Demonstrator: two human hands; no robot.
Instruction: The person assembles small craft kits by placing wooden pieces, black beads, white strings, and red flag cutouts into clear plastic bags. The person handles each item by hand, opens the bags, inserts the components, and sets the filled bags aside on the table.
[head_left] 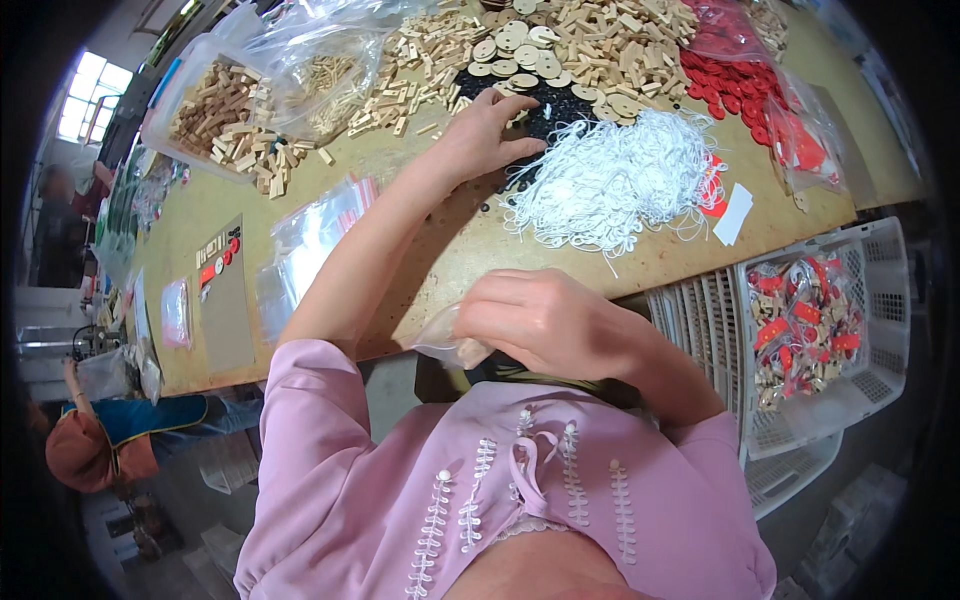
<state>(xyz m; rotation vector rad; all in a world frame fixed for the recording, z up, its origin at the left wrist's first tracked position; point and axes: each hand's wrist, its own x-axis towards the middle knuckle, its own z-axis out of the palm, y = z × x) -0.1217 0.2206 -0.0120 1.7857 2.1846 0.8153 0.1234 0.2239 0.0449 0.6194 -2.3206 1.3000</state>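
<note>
My left hand (485, 138) reaches to the far side of the table, over a pile of small black pieces (560, 108). Its thumb and forefinger are apart, and nothing shows between them. Just to the right lies a tangled heap of white looped strings (635, 180). Close to my body, my right hand (535, 318) is closed around a small clear plastic bag (432, 338). Pale wooden pieces (472, 352) show inside the bag, below the fingers. The rest of the bag is hidden by the hand.
Wooden discs (515, 50), wooden blocks (620, 50) and red discs (740, 95) are heaped at the back. A clear bin (165, 130) of blocks stands far left; empty bags (310, 235) lie nearer. A white crate (890, 340) of filled bags sits right. Another person (120, 435) is at left.
</note>
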